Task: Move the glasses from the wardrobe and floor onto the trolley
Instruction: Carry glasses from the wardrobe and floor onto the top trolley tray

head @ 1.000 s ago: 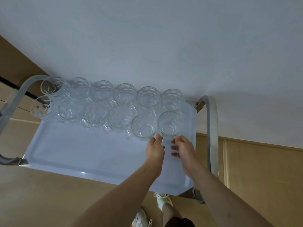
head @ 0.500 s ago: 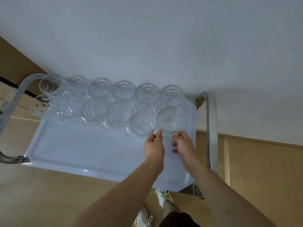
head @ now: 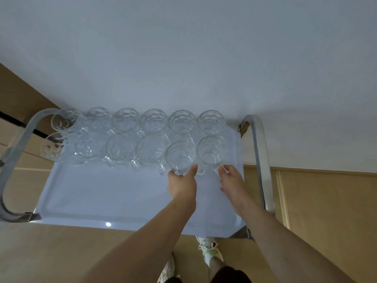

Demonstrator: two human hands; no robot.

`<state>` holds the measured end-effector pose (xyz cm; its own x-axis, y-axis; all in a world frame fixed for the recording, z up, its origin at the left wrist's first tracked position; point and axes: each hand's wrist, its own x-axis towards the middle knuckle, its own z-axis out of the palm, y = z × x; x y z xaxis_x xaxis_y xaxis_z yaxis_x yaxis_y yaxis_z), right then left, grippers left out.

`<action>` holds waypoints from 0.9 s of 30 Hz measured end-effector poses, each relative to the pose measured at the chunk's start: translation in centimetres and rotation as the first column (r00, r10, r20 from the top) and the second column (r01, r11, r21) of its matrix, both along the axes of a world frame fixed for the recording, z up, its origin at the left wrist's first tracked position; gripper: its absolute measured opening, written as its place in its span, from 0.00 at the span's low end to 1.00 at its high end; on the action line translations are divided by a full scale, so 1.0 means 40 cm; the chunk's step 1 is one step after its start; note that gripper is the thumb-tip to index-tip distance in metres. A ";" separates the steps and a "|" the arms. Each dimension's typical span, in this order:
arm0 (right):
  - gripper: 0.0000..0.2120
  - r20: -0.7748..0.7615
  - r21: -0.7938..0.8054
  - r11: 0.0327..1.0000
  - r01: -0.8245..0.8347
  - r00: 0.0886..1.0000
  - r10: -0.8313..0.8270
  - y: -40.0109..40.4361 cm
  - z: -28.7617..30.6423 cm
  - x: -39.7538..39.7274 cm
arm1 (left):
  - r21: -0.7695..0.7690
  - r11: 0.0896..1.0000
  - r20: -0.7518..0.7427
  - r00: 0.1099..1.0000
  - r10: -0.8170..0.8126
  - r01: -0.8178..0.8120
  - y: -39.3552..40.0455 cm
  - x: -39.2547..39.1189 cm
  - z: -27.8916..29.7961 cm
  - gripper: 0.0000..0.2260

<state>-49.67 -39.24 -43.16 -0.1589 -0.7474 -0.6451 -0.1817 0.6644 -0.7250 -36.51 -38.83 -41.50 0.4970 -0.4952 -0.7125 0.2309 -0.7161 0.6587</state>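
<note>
- Two rows of clear, dimpled glass mugs (head: 140, 137) stand upright and packed close together along the far edge of the pale blue trolley tray (head: 98, 197).
- The left hand (head: 182, 184) reaches the second mug from the right in the near row (head: 180, 156), fingers curled against its base; whether they truly grip it cannot be told.
- The right hand (head: 231, 181) pinches the handle of the rightmost near-row mug (head: 211, 152) between thumb and fingertips.
- Curved silver metal trolley handles (head: 260, 160) rise at both ends of the tray.
- A white wall (head: 183, 58) stands behind the trolley; a light wooden floor (head: 326, 211) and pale sneakers (head: 209, 250) show below.
</note>
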 end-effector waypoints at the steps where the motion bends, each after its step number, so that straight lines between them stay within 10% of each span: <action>1: 0.14 -0.001 -0.001 1.000 0.005 1.000 -0.005 0.001 0.002 0.000 | -0.016 1.000 -0.013 1.000 -0.011 0.011 -0.003 0.006 -0.004 0.36; 27: 0.13 -0.010 0.016 0.998 0.064 0.998 -0.064 0.031 0.042 0.022 | 0.046 0.897 0.149 0.884 -0.442 0.441 -0.016 0.142 0.049 0.32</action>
<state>-48.78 -38.02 -41.46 -0.2123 -0.7247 -0.6555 -0.1458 0.6868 -0.7121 -30.83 -39.47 -39.53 0.3309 -0.6815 -0.6527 -0.2126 -0.7277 0.6521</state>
